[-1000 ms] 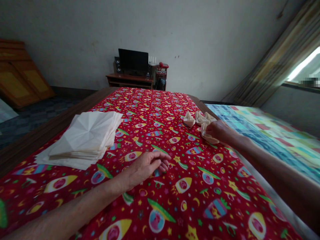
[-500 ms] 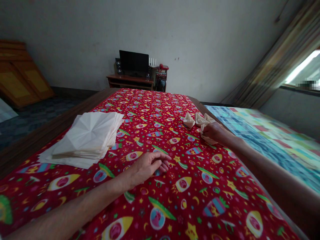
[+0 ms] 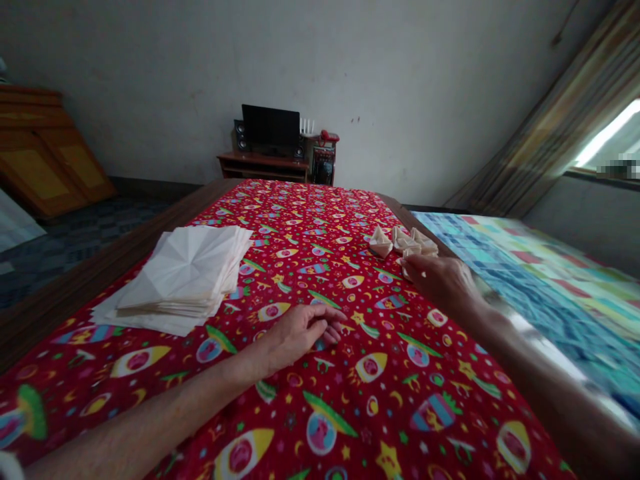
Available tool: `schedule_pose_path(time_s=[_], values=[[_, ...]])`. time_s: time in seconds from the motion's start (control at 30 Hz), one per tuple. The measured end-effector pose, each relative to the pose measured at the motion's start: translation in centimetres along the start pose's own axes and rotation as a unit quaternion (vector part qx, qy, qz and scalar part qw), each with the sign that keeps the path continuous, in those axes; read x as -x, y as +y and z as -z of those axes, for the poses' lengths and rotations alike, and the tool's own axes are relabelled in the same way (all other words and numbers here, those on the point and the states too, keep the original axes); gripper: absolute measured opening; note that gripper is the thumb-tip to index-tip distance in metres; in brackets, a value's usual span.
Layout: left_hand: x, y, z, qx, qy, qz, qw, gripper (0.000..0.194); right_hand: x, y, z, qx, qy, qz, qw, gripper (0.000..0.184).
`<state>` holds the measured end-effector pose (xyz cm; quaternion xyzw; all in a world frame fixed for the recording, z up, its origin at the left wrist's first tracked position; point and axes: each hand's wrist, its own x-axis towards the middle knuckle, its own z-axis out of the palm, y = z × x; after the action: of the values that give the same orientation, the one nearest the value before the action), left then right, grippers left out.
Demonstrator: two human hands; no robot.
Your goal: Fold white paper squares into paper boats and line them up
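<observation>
On the red patterned cloth (image 3: 360, 400) my left hand (image 3: 305, 333) rests palm-down with fingers loosely bent and nothing in them. To its left lies a stack of creased white paper sheets (image 3: 187, 267). My right hand (image 3: 443, 279) reaches to the table's right side, its fingers closed around a folded paper piece (image 3: 412, 253), mostly hidden behind them. Just beyond, and close to that piece, sit other folded cream paper pieces: one stands apart on the left (image 3: 381, 242), while the others (image 3: 420, 240) are bunched together.
A bed with a blue patchwork cover (image 3: 480, 267) adjoins the table's right side. At the far end, a monitor (image 3: 271, 127) and speakers stand on a brown desk (image 3: 265, 163) against the wall. A wooden cabinet (image 3: 50, 157) is on the left.
My right hand has shifted slightly nearer and to the right, its wrist turned, with its fingertips still at the folded piece. My left hand stays put. The view has swung slightly left.
</observation>
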<state>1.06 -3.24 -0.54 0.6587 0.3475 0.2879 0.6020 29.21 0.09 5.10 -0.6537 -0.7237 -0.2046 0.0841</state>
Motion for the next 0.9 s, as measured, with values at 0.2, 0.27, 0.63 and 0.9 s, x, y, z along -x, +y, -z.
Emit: schedule_pose_path(time_s=[0.2,0.27,0.63,0.9], values=[[1.4,3.3,2.0,-0.287,0.025,-0.167,0.943,0.03,4.7,-5.5,-2.4,-0.111,0.005,0.223,0.968,0.029],[2.5,4.8,4.8,-0.403,0.039,-0.248,0.88,0.028,5.2,-6.0,-3.0,-0.153,0.013,0.199,0.968,0.029],[9.7,1.2,16.9,-0.598,0.216,-0.045,0.771,0.063,5.0,-5.7,-3.7,-0.223,-0.018,0.145,0.964,0.027],[8.9,1.6,15.2,-0.54,0.282,-0.03,0.792,0.036,5.1,-5.6,-3.7,-0.238,-0.012,0.149,0.96,0.026]])
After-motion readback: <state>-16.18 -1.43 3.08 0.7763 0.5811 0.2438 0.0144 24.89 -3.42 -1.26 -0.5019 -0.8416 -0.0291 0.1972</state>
